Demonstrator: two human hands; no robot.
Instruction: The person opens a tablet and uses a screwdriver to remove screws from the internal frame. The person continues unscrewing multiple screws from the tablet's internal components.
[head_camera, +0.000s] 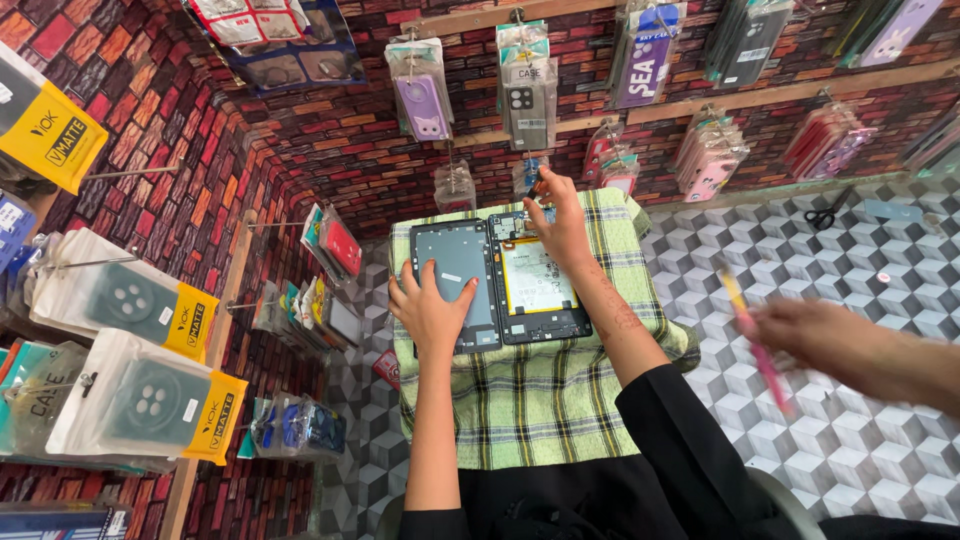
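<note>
Black sleeves (640, 450) of the person fill the lower edge, both forearms reaching forward over a green-and-yellow checked cloth (530, 400) spread on the worktop (850, 440), which has a grey cube-pattern surface. Left hand (432, 310) lies flat with fingers spread on the near corner of a detached tablet back panel (456, 285), pressing rather than gripping. Just beside the panel, touching along its long edge, lies the opened tablet body (538, 285), its pale battery exposed. Right hand (562, 225) rests on the far end of this body, fingers bent toward a small blue-tipped tool (540, 185); whether they pinch it cannot be told. Both parts sit on the far half of the cloth, the near half bare. At right, another person's blurred hand (830, 345) holds a pink-and-yellow stick (755, 345) above the worktop. Scissors (828, 213) lie near the wall. Packaged phone cases (525, 95) hang on the brick-pattern wall (330, 130).
</note>
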